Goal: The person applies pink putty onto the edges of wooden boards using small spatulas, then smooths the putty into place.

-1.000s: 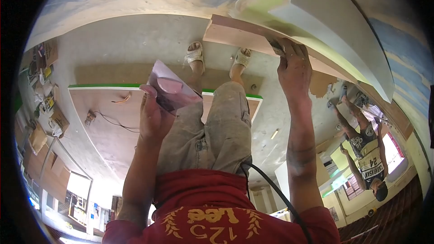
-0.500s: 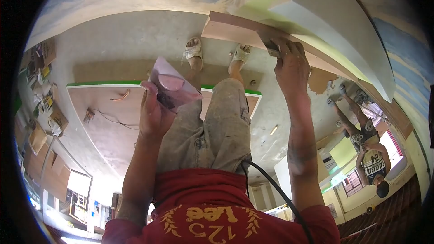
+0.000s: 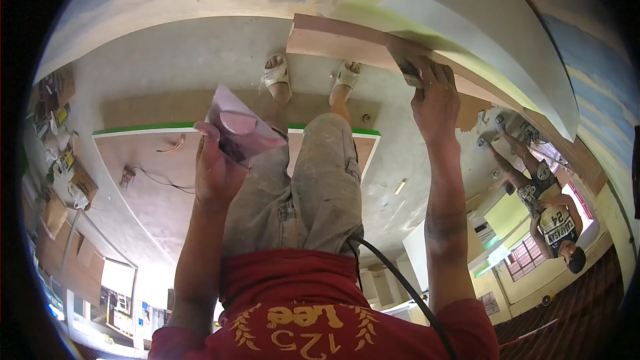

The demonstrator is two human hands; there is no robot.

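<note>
Plastic bag (image 3: 241,130) in left hand (image 3: 215,172)

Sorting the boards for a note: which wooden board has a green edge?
The flat board on the floor by the left hand; the plain-edged board under the right hand has none.

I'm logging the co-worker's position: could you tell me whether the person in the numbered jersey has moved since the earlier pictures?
Yes. The person in the numbered jersey has bent lower and drifted rightward, away from the board.

Small dark object (image 3: 412,79) under the right hand (image 3: 435,103) — mostly covered (unidentifiable) — bag's (image 3: 241,127) contents blurred.
</note>
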